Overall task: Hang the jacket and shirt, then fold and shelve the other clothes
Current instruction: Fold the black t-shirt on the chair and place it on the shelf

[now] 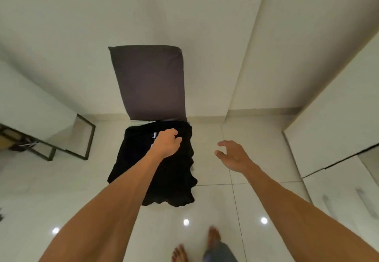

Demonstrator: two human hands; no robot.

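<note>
Here we are over the chair [149, 83]. The black garment [176, 179] is draped across its seat, spilling down the front edge toward the tiled floor [215, 200]. The left hand [166, 143] is on it near the top, right below the grey backrest, with its fingers [178, 139] curled and pinching a bunch of cloth beside a small white print. The right hand [233, 155] hangs in the air just beside the garment, touching nothing, its fingers [223, 144] loosely spread and bent as if ready to take a share. Whether this is the jacket, the shirt or one of the pieces to fold, I can't say; it's too dark and rumpled. It looks like a pick-up, and one fistful would bring it up as a tangle. The smart play is to bring the right hand in on the far side of the top edge, find the collar or the shoulder seam, and lift with both hands apart so the cloth falls open and shows what it is. Lift high enough that the ruffled hem clears the seat and doesn't drag on the floor by the bare feet [214, 236]. The pale wardrobe doors [328, 118] stand to the right, so turn that way once the garment hangs straight.
</note>
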